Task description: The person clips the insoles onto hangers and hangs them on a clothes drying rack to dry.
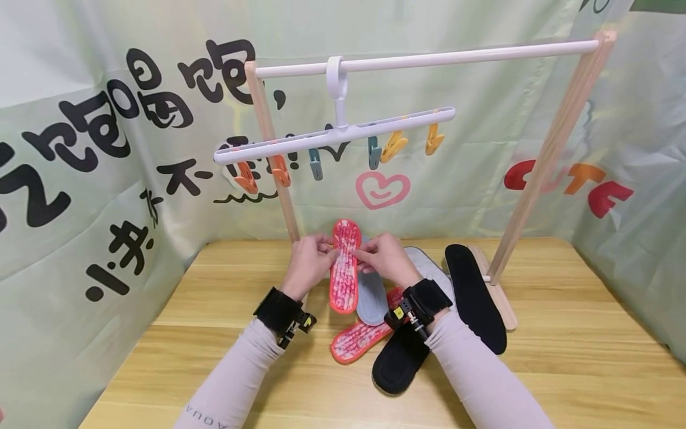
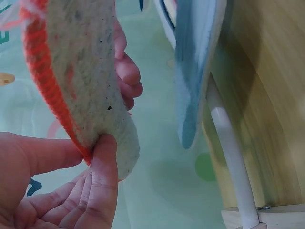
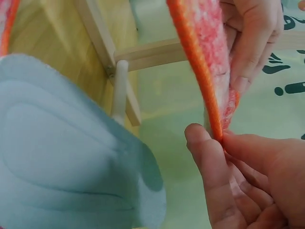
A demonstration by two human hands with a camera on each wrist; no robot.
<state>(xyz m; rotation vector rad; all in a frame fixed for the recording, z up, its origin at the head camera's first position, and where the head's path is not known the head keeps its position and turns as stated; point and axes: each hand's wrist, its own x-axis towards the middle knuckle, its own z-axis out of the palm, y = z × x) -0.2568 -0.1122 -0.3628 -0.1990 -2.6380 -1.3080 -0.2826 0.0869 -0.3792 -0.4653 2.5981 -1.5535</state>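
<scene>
A red-and-white fuzzy insole [image 1: 345,268] with an orange-red stitched edge is held up off the table between both hands. My left hand [image 1: 309,265] pinches its left edge between thumb and fingers; the pale speckled underside of the insole [image 2: 93,71] faces the left wrist view. On the opposite edge my right hand [image 1: 388,259] pinches with thumb and forefinger, seen close in the right wrist view. Just behind and below hangs or lies a grey-blue insole [image 1: 371,298]; its support is hidden. Under the right wrist lies a matching red insole [image 1: 358,342], partly covered.
Black insoles [image 1: 476,298] [image 1: 398,363] and a light grey insole [image 1: 429,265] lie on the wooden table [image 1: 214,333] to the right. Above, a white hanger [image 1: 343,134] with orange, blue-grey and yellow clips [image 1: 393,146] hangs from a rod [image 1: 461,56] on wooden posts [image 1: 549,158].
</scene>
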